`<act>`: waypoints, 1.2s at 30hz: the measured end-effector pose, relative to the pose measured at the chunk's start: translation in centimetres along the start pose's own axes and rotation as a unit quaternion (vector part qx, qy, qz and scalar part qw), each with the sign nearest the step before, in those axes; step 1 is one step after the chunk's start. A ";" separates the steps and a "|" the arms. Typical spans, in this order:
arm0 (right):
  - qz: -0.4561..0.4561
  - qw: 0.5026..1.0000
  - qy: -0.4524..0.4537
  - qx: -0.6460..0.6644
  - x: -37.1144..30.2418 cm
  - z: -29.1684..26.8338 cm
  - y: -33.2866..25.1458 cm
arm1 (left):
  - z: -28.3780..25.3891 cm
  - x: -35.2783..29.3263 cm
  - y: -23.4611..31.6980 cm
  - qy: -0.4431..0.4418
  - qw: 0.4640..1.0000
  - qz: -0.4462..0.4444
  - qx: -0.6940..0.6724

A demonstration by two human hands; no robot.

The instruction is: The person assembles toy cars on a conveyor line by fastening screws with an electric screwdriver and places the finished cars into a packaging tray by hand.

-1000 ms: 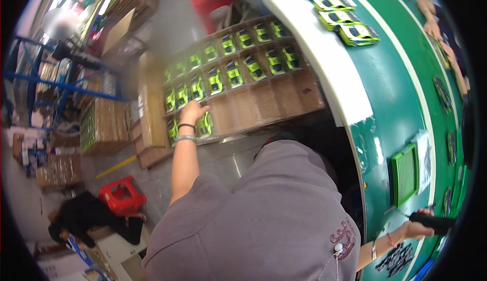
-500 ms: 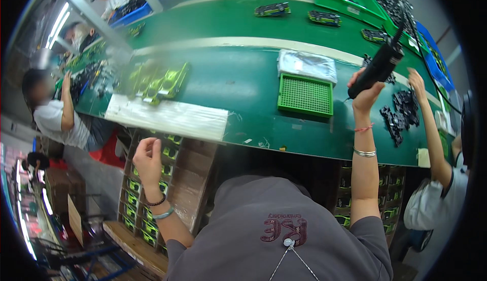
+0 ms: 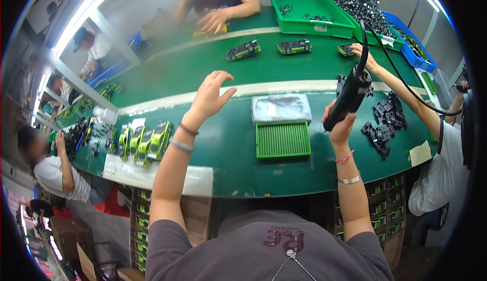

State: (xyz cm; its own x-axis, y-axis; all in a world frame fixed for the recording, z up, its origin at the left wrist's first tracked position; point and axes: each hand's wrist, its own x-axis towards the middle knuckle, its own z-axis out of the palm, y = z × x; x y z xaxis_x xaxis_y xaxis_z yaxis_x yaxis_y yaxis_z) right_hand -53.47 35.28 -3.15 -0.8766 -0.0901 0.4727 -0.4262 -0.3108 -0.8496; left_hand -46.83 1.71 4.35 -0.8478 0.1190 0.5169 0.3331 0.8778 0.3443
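Observation:
My right hand (image 3: 341, 124) is wrapped round a black electric screwdriver (image 3: 349, 97), held tilted over the green table (image 3: 231, 128) with its cable rising from the top. My left hand (image 3: 210, 94) is raised above the table, thumb and fingers apart, with nothing in it. Several yellow-green toy car bodies (image 3: 144, 143) lie in a row left of my left forearm. Between my hands sit a green grid tray (image 3: 282, 140) and, behind it, a silvery plastic-wrapped packet (image 3: 281, 108). Black car chassis parts (image 3: 386, 121) are piled right of my right hand.
Across the far strip lie upturned toy cars (image 3: 294, 46); a co-worker's hand (image 3: 366, 57) reaches one at right. Green bins (image 3: 309, 25) and a blue bin (image 3: 413, 45) hold parts. Another person's hand (image 3: 215, 19) rests on a yellow part. The screwdriver cable (image 3: 406, 95) loops right.
My left hand has risen from below the table edge to above the table and its fingers have spread. The view has shifted. The co-worker's hand at right now reaches a far toy car.

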 end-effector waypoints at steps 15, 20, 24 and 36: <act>0.029 0.999 0.027 0.038 -0.3 0.7 -1.4 | 11.4 13.9 -13.0 -0.110 0.977 -0.101 0.149; 0.041 0.998 0.027 0.050 -0.1 -0.1 -0.5 | 9.2 11.6 -8.1 -0.104 0.994 -0.035 0.023; 0.039 0.999 0.013 0.015 0.3 -0.3 -0.1 | 5.4 8.2 -0.1 -0.132 0.988 0.057 -0.063; -0.033 0.999 0.023 0.025 0.0 0.8 -0.9 | 6.8 2.1 6.8 -0.137 0.981 0.137 -0.029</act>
State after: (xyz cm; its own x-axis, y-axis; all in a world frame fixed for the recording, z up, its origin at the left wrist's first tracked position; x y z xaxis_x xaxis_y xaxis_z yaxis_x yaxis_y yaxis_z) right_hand -52.95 34.83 -2.23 -0.8564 -0.0251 0.5156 -0.4733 -0.3608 -0.8036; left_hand -49.14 11.13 2.42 -0.7995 0.4745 0.3684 0.5804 0.7683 0.2699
